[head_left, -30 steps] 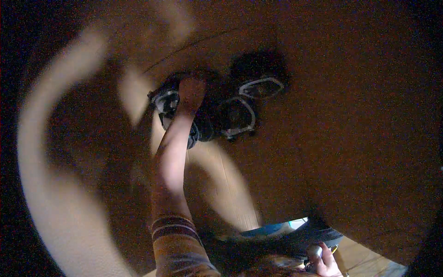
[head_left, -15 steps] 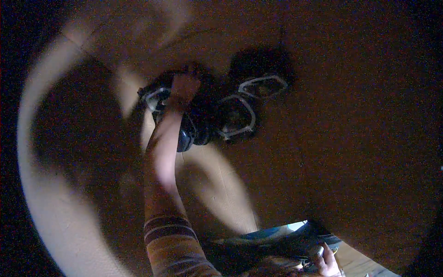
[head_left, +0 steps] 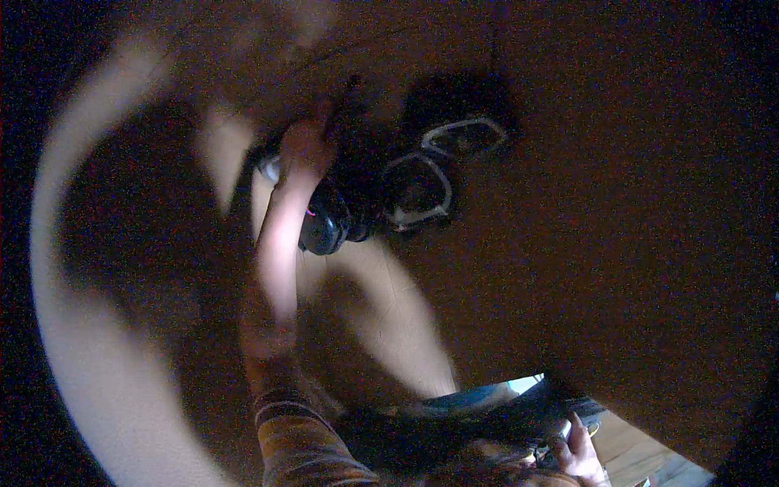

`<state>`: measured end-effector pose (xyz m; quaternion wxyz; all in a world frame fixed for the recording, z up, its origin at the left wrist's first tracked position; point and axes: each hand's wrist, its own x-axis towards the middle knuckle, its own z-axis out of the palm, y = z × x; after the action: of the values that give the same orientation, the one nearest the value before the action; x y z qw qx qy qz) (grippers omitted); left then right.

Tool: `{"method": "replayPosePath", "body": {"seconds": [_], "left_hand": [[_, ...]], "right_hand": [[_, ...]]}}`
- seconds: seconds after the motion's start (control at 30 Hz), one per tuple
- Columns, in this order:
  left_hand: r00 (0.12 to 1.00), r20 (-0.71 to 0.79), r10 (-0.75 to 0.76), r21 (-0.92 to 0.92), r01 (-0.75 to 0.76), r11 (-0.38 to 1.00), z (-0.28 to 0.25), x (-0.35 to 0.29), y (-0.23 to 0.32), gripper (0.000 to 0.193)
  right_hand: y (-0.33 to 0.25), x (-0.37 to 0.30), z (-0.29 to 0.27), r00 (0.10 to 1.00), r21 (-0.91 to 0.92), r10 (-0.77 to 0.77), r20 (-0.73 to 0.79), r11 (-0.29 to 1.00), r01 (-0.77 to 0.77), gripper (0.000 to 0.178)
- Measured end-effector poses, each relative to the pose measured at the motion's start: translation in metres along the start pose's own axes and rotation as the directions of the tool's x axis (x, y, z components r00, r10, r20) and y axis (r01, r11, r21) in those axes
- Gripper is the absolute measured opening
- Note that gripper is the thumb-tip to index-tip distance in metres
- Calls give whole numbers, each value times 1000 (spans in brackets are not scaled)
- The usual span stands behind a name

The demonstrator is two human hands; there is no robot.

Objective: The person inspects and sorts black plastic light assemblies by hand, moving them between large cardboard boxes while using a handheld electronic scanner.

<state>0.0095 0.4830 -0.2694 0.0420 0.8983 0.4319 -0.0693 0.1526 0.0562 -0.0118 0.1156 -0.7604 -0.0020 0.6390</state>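
Note:
My left hand (head_left: 307, 148) reaches up the middle of the head view against a black device (head_left: 324, 223) with rounded, glossy parts. Its fingers are lost in shadow at the device's upper side, so their grip does not show. A small pale, shiny part (head_left: 270, 168) peeks out left of the wrist. To the right of the device are two black pieces with grey polygonal rims, one nearer (head_left: 418, 191) and one farther (head_left: 464, 140). At the lower right, my right hand (head_left: 580, 454) has its fingers bent round a small light-coloured thing, too unclear to name.
A brown panel-like surface (head_left: 584, 268) surrounds the black things, mostly dark, with curved bands of light across its left side (head_left: 89, 357). Dark cloth (head_left: 422, 434) lies along the lower edge. Past a slanted edge at the lower right shows a pale wood-like surface (head_left: 629, 450).
My left hand and forearm have shifted slightly left, covering more of the device's left part. The device's rounded lower part sits a little further left and up. My right hand has hardly moved.

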Motion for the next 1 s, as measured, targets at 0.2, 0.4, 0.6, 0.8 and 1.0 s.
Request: {"method": "replayPosePath", "body": {"seconds": [0.2,0.4,0.6,0.8,1.0], "left_hand": [[988,-65,-137,-816,26,577,-56,-106,50,20],[986,73,-147,-974,103,203,-96,-204,116,28],[996,70,54,-974,56,219,-131,-303,195,24],[939,-179,295,-970,-220,109,-171,-367,267,28],[842,-157,517,-945,-281,169,-186,-396,307,33]], "right_hand": [[48,-1,0,962,-22,-245,-119,969,244,49],[55,-18,-5,886,-35,-455,-86,890,454,37],[118,-31,-13,864,-68,-504,-18,863,501,41],[142,-63,-31,799,225,-600,24,782,581,38],[159,-81,-46,721,368,-693,-34,662,653,33]]}}
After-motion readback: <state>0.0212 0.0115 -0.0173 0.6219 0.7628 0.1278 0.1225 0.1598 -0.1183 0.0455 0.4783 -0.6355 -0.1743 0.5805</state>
